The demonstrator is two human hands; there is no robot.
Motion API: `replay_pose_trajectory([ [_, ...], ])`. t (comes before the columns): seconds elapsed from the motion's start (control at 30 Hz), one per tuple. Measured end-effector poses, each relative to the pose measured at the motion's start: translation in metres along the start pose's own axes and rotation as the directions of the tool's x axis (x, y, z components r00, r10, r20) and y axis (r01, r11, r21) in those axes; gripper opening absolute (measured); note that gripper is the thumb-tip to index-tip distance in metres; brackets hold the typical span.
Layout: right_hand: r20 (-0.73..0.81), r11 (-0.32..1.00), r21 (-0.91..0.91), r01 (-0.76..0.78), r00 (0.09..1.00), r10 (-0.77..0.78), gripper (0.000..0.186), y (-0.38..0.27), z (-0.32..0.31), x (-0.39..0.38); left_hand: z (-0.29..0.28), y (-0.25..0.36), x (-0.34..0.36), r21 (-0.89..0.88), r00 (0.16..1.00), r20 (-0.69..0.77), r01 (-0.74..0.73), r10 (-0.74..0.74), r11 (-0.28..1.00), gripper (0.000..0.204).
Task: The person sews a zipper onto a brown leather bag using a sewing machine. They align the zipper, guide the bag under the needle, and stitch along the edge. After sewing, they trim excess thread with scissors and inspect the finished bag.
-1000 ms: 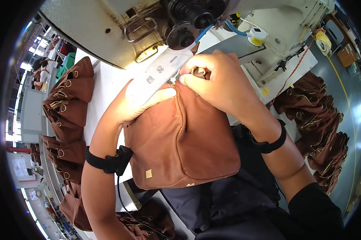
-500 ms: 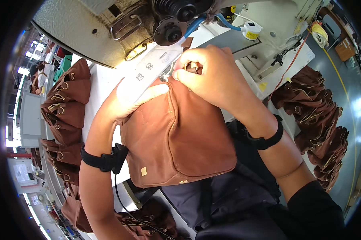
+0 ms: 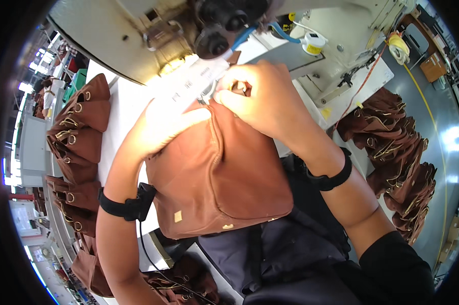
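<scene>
A brown bag (image 3: 209, 178) with a raised seam lies beneath the head of a sewing machine (image 3: 112, 35), toward my lap. My left hand (image 3: 168, 127) grips its upper left part, thumb along the top near the seam's end, partly behind a translucent white plate (image 3: 199, 76) on the machine. My right hand (image 3: 260, 99) is closed in a pinch on the bag's top edge, beside the needle area; a small brown piece with metal shows between its fingers, too small to make out clearly.
Stacks of brown bags with metal rings lie at left (image 3: 77, 132) and right (image 3: 387, 137), with more below. A blue hose and white gauge (image 3: 313, 43) sit on the machine. Grey floor (image 3: 438, 168) runs along the right. A person (image 3: 49, 94) stands in the far left background.
The bag and both hands appear a little further left and higher, along with much of the surroundings, as the view has shifted. Both hands keep their hold.
</scene>
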State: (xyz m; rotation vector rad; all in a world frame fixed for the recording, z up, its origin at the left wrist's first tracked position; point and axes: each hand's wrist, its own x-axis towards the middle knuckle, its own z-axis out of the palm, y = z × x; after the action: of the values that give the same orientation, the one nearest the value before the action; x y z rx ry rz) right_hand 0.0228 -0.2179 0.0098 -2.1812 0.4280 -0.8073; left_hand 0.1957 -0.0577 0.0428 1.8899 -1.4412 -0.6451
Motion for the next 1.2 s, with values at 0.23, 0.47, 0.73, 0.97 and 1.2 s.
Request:
replay_pose_trajectory([
  [0.23, -0.021, 0.998, -0.056, 0.024, 0.999, -0.025, 0.011, -0.001, 0.001, 0.003, -0.007, 0.022, 0.005, 0.167, 0.958, 0.059, -0.286, 0.280, 0.944, 0.055],
  [0.47, -0.093, 0.998, -0.058, 0.011, 0.996, -0.016, 0.005, -0.002, 0.004, -0.001, -0.006, 0.030, 0.002, 0.051, 0.991, 0.057, 0.121, -0.123, 0.991, 0.053],
  [0.73, -0.035, 0.995, -0.103, -0.007, 0.999, 0.003, 0.013, -0.003, 0.003, -0.002, -0.001, 0.009, 0.001, -0.119, 0.983, -0.017, 0.182, -0.185, 0.976, 0.032],
  [0.97, -0.057, 0.995, -0.104, 0.007, 0.998, -0.013, 0.014, 0.002, 0.004, 0.001, -0.005, 0.005, 0.003, -0.136, 0.967, 0.039, 0.254, -0.251, 0.958, 0.023],
  [1.2, -0.104, 0.996, -0.085, 0.037, 0.994, -0.045, 0.009, 0.000, 0.004, 0.000, -0.006, -0.001, 0.004, -0.022, 0.975, -0.014, 0.223, -0.224, 0.974, 0.048],
])
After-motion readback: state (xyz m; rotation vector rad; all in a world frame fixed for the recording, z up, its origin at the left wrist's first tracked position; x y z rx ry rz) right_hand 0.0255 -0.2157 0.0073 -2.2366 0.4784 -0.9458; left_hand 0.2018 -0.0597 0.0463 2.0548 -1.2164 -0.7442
